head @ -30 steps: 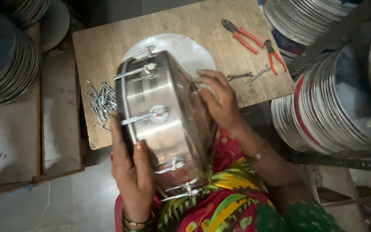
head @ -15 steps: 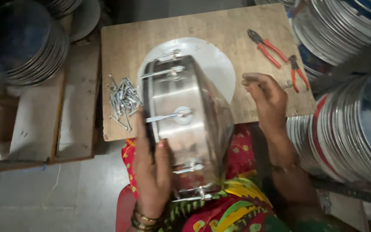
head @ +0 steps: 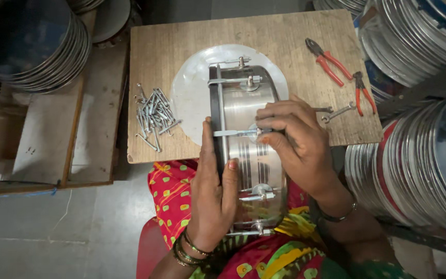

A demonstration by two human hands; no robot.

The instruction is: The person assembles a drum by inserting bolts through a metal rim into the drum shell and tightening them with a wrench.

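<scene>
Here the steel drum shell (head: 249, 155) stands on its edge between my lap and the wooden surface (head: 285, 36), its far rim leaning over a round white drum skin (head: 192, 93) that lies flat on the wood. Metal tension rods run across the shell's side, each with a small lug. My right hand (head: 295, 139) lies over the middle of the shell, and its fingers (head: 272, 121) are pinched shut on the middle tension rod (head: 233, 133) where it meets its lug. My left hand (head: 212, 191) clasps the near rim of the shell, thumb on the steel face, fingers wrapped round the hoop edge, holding it upright.

Left of the skin, a loose heap of steel bolts (head: 152, 118) lies on the wood. To the right, just past my right hand, rests a small spanner (head: 338, 111), and beyond it two red-handled pliers (head: 329, 60), one larger, one smaller (head: 362, 92). Stacks of metal hoops (head: 414, 170) crowd the right side, and more round frames (head: 32, 46) sit at the upper left.
</scene>
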